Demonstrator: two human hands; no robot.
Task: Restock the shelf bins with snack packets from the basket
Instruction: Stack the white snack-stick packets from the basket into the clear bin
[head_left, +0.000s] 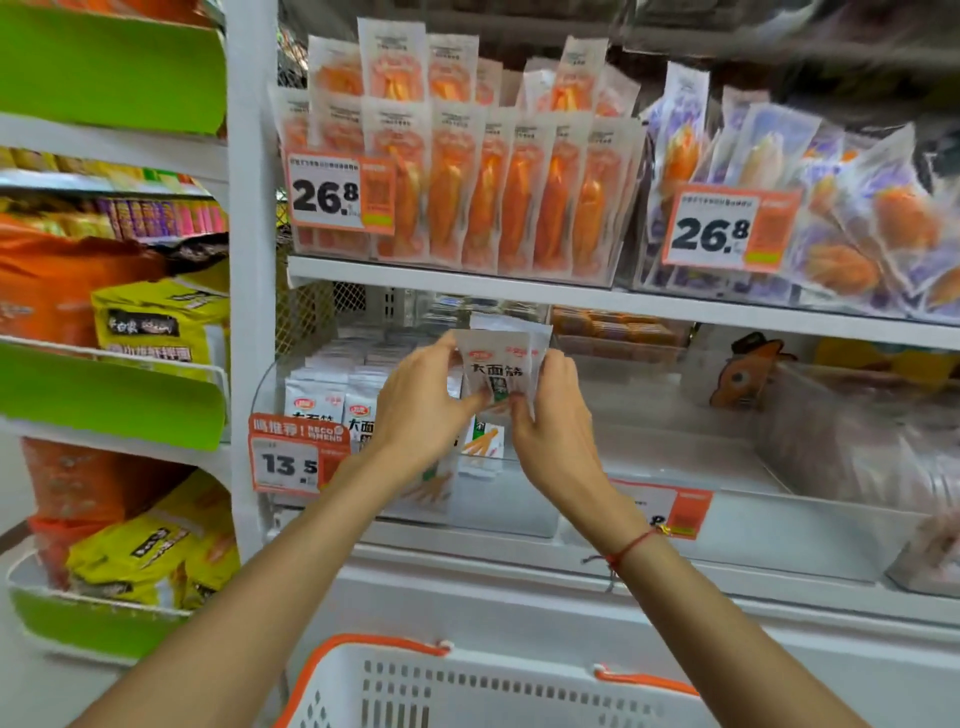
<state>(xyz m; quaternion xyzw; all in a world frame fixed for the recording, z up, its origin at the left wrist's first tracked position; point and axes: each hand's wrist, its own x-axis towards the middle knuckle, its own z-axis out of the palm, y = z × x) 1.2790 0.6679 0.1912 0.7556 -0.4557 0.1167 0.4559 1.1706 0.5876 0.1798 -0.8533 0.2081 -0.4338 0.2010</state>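
A small stack of white snack packets (500, 366) with black lettering is held upright between both hands, in front of the lower shelf. My left hand (422, 402) grips the stack's left edge. My right hand (551, 415) grips its right edge. Just below and behind them stands a clear shelf bin (270, 384) holding rows of the same white packets (317, 402). The white basket (467, 691) with orange handles sits at the bottom of the view, under my forearms; its inside is hidden.
The shelf above carries bins of orange packets (467, 197) and purple-white packets (810, 208) with 26.8 price tags. A 13.5 price tag (291, 457) hangs on the bin's front. A clear bin (675, 415) stands right of it. Green-edged shelves (109, 400) of yellow bags stand at left.
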